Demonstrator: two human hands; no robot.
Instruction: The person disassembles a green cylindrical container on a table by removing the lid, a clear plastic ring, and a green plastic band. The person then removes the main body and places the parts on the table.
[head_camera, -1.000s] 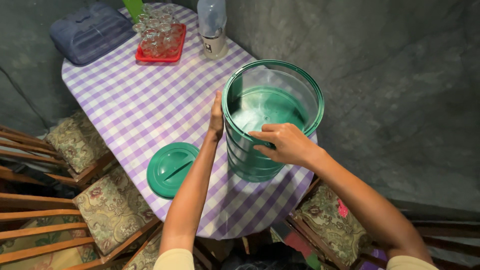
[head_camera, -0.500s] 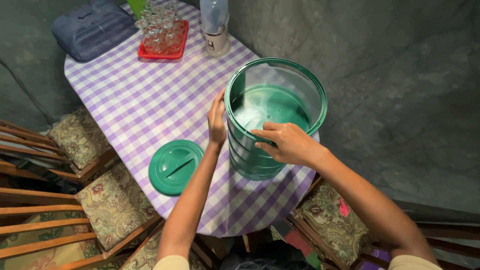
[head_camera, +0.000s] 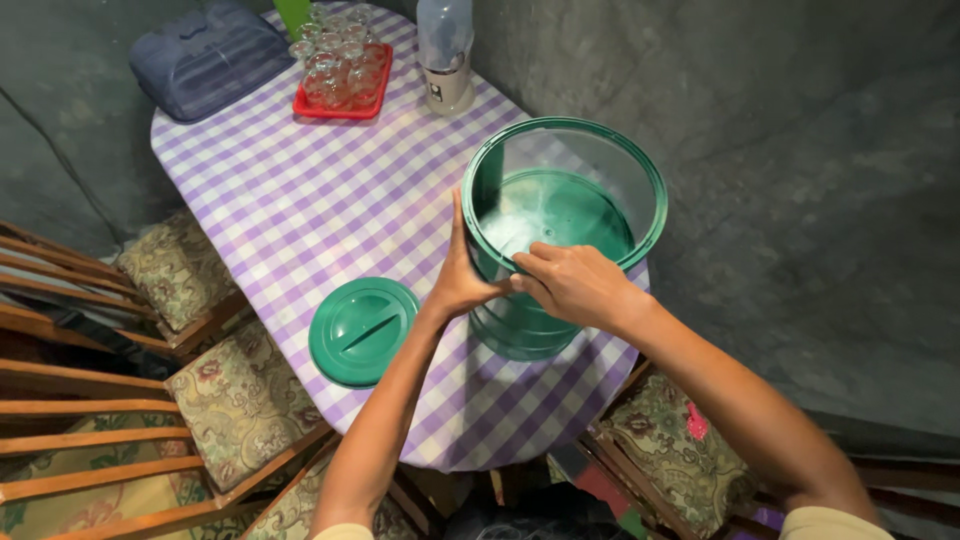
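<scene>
A large green round container (head_camera: 560, 200) with see-through walls stands open near the right edge of a table covered in a purple checked cloth (head_camera: 300, 200). My left hand (head_camera: 462, 275) presses flat against its near left side. My right hand (head_camera: 572, 283) lies on its near wall just below the rim, fingers curled toward the left hand. The container's green lid (head_camera: 362, 330) rests flat on the cloth to the left, apart from both hands.
At the far end stand a red tray of several glasses (head_camera: 342, 75), a clear plastic bottle (head_camera: 446, 50) and a blue-grey covered box (head_camera: 208, 58). Wooden chairs with patterned cushions (head_camera: 235, 400) line the left and near sides. A grey wall is close on the right.
Both hands have slid closer together on the container's near side. The view has shifted slightly; the container and lid stay in place.
</scene>
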